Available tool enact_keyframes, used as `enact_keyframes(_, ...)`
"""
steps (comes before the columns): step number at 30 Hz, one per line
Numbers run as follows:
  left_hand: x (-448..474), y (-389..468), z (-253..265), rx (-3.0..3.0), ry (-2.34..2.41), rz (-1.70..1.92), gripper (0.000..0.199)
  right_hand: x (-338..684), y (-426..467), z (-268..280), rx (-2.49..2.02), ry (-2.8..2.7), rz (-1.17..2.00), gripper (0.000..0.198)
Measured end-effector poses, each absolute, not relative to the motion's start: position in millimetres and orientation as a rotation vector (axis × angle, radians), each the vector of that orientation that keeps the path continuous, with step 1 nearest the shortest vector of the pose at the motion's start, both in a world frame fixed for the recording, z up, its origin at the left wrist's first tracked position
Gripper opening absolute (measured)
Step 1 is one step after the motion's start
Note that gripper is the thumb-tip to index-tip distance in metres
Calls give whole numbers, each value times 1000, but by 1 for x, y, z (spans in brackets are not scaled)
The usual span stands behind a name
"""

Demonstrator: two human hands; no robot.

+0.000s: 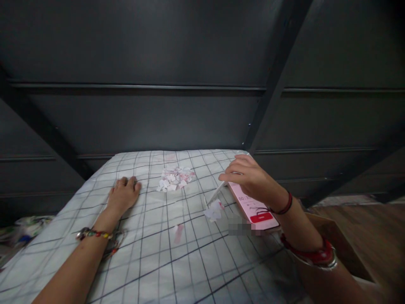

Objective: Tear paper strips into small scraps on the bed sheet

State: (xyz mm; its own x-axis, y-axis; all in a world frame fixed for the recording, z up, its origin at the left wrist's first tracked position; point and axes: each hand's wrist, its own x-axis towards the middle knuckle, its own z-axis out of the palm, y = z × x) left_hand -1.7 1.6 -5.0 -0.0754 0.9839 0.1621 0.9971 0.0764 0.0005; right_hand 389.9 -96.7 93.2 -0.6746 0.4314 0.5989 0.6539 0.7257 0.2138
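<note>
My left hand (124, 195) lies palm down on the white checked cloth (152, 253), fingers stretched out and holding nothing. In my right hand (247, 172) is a slim white stick-like tool (217, 192), gripped between the fingers and slanting down to the left; its exact kind is unclear. The tool's lower end meets a torn scrap of white paper (214, 211) with a pink mark. Between the hands, a heap of small white and pink paper scraps (175, 179) is spread on the cloth. A pinkish strip (179, 233) lies nearer to me.
A phone (261, 217) with a pink timer screen lies beneath my right wrist, partly covered. Dark grey panels (158, 122) rise behind the cloth's far edge. A cardboard box (344, 249) stands at the right, above a wooden floor (373, 228). Plastic-wrapped items (30, 228) are at the left.
</note>
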Motion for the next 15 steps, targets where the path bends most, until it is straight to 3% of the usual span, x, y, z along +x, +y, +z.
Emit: enact_keyframes(15, -1, 1, -1, -2076, -2240, -180, 52, 363, -103, 91, -883, -2271, -769, 31)
